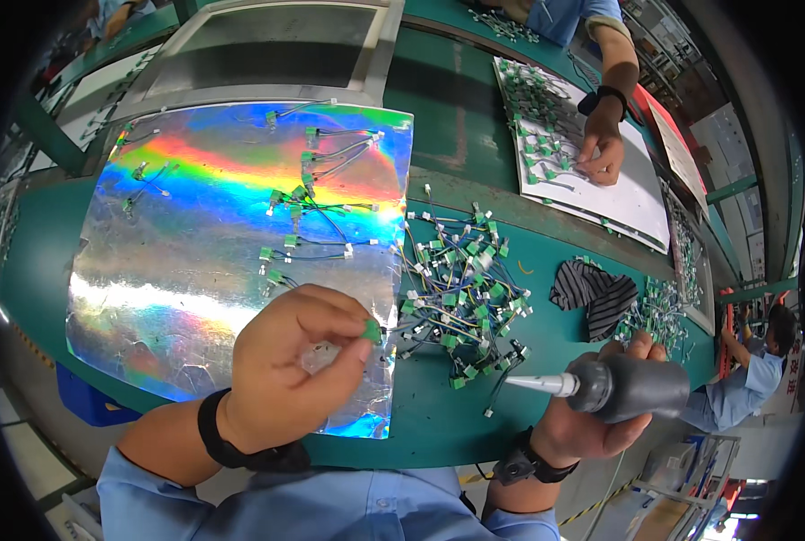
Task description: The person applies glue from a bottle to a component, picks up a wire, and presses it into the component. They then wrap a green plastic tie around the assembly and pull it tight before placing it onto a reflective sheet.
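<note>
My left hand pinches a small green connector between thumb and fingertips, above the right edge of a shiny rainbow-reflecting sheet. Wrapped around a black squeeze bottle is my right hand. The bottle lies tilted, its pale tapered nozzle pointing left toward the connector but apart from it. Several green connectors with short wire leads are laid out on the sheet. A tangled pile of similar wired connectors is on the green table between my hands.
A striped dark cloth lies right of the pile, beside another heap of connectors. Across the table, a co-worker's hand touches connectors on a white board. A framed panel stands behind the sheet.
</note>
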`<state>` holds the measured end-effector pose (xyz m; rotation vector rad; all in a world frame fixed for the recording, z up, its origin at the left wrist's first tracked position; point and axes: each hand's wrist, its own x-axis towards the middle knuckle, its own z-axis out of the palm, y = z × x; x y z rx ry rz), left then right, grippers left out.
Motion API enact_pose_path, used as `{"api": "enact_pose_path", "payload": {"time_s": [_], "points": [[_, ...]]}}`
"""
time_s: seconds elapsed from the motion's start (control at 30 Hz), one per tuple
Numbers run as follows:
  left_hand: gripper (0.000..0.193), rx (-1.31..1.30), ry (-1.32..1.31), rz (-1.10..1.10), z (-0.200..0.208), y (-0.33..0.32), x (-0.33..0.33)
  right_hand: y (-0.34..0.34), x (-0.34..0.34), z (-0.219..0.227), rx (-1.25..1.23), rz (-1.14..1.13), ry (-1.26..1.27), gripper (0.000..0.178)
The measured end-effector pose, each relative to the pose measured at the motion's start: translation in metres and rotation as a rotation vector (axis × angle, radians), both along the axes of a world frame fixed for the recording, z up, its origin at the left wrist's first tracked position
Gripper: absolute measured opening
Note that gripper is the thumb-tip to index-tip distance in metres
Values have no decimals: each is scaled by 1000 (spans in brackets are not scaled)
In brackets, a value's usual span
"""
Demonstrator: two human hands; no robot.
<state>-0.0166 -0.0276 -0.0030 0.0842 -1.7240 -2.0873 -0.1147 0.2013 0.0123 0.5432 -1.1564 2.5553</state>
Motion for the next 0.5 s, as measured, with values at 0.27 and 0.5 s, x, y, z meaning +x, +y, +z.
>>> {"api": "enact_pose_path", "payload": {"time_s": [0.27,0.5], "points": [[29,-771,285,233,5,-8,-5,-7,20,7,289,91,254,67],[31,-916,318,242,9,-9,-4,-7,22,6,458,70,478,77]]}}
